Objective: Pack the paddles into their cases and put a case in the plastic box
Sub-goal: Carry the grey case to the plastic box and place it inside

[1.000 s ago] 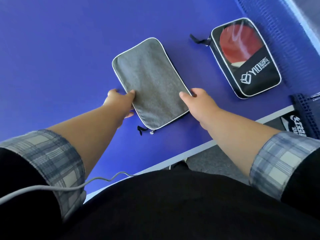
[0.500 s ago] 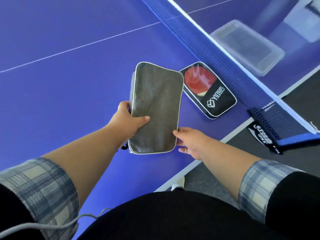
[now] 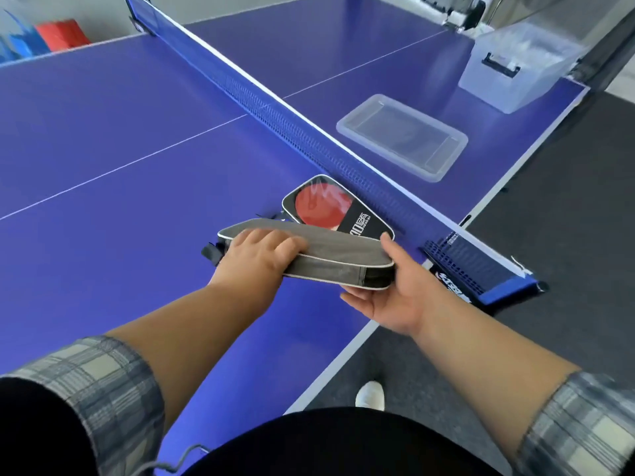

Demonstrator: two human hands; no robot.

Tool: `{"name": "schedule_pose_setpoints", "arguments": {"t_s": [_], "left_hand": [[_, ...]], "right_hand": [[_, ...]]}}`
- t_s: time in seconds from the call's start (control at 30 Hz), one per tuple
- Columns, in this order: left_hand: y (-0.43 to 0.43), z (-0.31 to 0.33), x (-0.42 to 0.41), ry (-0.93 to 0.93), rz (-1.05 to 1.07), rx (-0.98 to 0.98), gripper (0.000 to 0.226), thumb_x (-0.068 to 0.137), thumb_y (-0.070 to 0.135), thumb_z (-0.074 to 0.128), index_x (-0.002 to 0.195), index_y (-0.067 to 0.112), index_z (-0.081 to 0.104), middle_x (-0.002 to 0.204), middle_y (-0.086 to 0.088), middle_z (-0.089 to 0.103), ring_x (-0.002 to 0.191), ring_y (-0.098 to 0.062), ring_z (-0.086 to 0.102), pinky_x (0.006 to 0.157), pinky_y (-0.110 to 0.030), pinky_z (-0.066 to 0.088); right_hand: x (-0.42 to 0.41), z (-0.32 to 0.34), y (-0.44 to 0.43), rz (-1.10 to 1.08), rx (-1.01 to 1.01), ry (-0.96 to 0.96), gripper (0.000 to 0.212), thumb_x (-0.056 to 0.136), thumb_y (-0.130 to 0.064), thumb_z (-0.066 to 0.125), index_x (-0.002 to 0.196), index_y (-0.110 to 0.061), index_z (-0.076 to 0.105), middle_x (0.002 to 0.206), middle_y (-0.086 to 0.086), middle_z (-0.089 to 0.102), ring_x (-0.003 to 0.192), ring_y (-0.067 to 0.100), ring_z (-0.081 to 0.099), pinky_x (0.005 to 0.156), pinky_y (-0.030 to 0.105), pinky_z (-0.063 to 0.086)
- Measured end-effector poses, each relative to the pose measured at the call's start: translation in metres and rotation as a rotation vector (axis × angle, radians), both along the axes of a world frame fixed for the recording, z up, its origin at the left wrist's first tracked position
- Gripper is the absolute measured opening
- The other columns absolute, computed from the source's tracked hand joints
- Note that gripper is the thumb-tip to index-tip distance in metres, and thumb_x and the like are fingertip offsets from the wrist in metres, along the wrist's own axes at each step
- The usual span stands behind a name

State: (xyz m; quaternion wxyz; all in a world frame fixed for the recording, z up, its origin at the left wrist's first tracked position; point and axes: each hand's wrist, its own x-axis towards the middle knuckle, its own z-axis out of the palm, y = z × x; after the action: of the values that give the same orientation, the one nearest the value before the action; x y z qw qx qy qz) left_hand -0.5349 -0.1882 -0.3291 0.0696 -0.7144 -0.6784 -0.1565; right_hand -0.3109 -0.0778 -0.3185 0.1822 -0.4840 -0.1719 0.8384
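Observation:
I hold a zipped grey fabric paddle case (image 3: 338,247) level above the blue table. My left hand (image 3: 256,257) grips its near left end from above. My right hand (image 3: 395,293) cups its right end from below, thumb on the far edge. Just behind it, a black case (image 3: 357,219) with a clear window showing a red paddle lies flat against the net. A large clear plastic box (image 3: 515,68) with a black latch stands on the far right corner of the table, past the net.
The blue net (image 3: 275,115) crosses the table (image 3: 103,166) diagonally, its clamp (image 3: 481,269) at the table edge beside my right hand. A clear flat lid (image 3: 402,137) lies beyond the net. Dark floor and a white shoe (image 3: 370,395) show to the right.
The grey case went from lying flat on the table to lifted in both hands and turned level. My view swung up, bringing the net, lid and plastic box into sight.

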Motion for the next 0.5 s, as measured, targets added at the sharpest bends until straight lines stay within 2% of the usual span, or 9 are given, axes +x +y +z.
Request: {"name": "schedule_pose_setpoints", "arguments": {"t_s": [0.1,0.2,0.3,0.37,0.4,0.47,0.5], "left_hand": [[0.027,-0.007,0.004,0.047,0.012,0.015,0.071,0.059,-0.008,0.075,0.116,0.022,0.045,0.117,-0.004,0.065,0.109,-0.034,0.060,0.109,-0.057,0.033],[0.053,-0.017,0.010,0.011,0.206,-0.006,0.066,0.062,0.001,0.082,0.113,0.018,0.044,0.126,-0.011,0.060,0.122,-0.039,0.052,0.112,-0.067,0.021],[0.079,-0.025,0.012,-0.078,0.475,-0.171,0.080,0.069,0.020,0.085,0.134,0.021,0.038,0.151,-0.013,0.035,0.145,-0.039,0.021,0.115,-0.067,0.009],[0.097,-0.035,0.012,-0.176,0.619,-0.285,0.100,0.074,0.027,0.083,0.147,0.033,0.015,0.161,-0.011,0.011,0.149,-0.038,0.006,0.116,-0.062,0.018],[0.106,-0.039,0.012,-0.248,0.696,-0.313,0.108,0.075,0.028,0.082,0.149,0.039,0.005,0.163,-0.009,0.001,0.149,-0.038,0.008,0.114,-0.060,0.028],[0.124,-0.049,0.008,-0.433,0.831,-0.352,0.111,0.078,0.024,0.078,0.149,0.044,-0.005,0.163,-0.008,-0.005,0.139,-0.037,0.031,0.100,-0.052,0.045],[0.134,-0.055,0.004,-0.510,0.843,-0.372,0.108,0.081,0.018,0.073,0.151,0.041,-0.007,0.163,-0.011,0.001,0.130,-0.036,0.042,0.094,-0.047,0.048]], "right_hand": [[0.006,-0.009,0.025,0.024,-0.069,-0.011,0.031,0.093,-0.028,0.066,0.118,-0.010,0.066,0.094,0.012,0.078,0.075,0.029,0.077,0.061,0.043,0.062],[0.012,-0.022,0.050,0.012,-0.135,0.085,0.031,0.096,-0.014,0.059,0.125,-0.005,0.063,0.107,0.013,0.077,0.086,0.028,0.077,0.065,0.041,0.064],[0.012,-0.034,0.069,0.031,-0.157,0.158,0.032,0.097,-0.009,0.054,0.129,-0.004,0.060,0.118,0.015,0.074,0.104,0.029,0.073,0.079,0.044,0.062],[0.010,-0.042,0.082,0.039,-0.175,0.196,0.037,0.098,-0.007,0.053,0.134,-0.005,0.057,0.124,0.016,0.071,0.114,0.033,0.068,0.085,0.048,0.061],[0.008,-0.047,0.088,0.038,-0.189,0.212,0.039,0.098,-0.006,0.053,0.137,-0.006,0.056,0.127,0.016,0.070,0.118,0.034,0.066,0.086,0.051,0.060],[0.001,-0.059,0.098,0.023,-0.211,0.236,0.043,0.097,-0.003,0.053,0.139,-0.008,0.053,0.129,0.017,0.068,0.120,0.037,0.064,0.087,0.055,0.058],[-0.003,-0.065,0.102,0.011,-0.212,0.243,0.044,0.097,-0.002,0.054,0.140,-0.010,0.053,0.130,0.017,0.067,0.121,0.037,0.063,0.091,0.056,0.057]]}}
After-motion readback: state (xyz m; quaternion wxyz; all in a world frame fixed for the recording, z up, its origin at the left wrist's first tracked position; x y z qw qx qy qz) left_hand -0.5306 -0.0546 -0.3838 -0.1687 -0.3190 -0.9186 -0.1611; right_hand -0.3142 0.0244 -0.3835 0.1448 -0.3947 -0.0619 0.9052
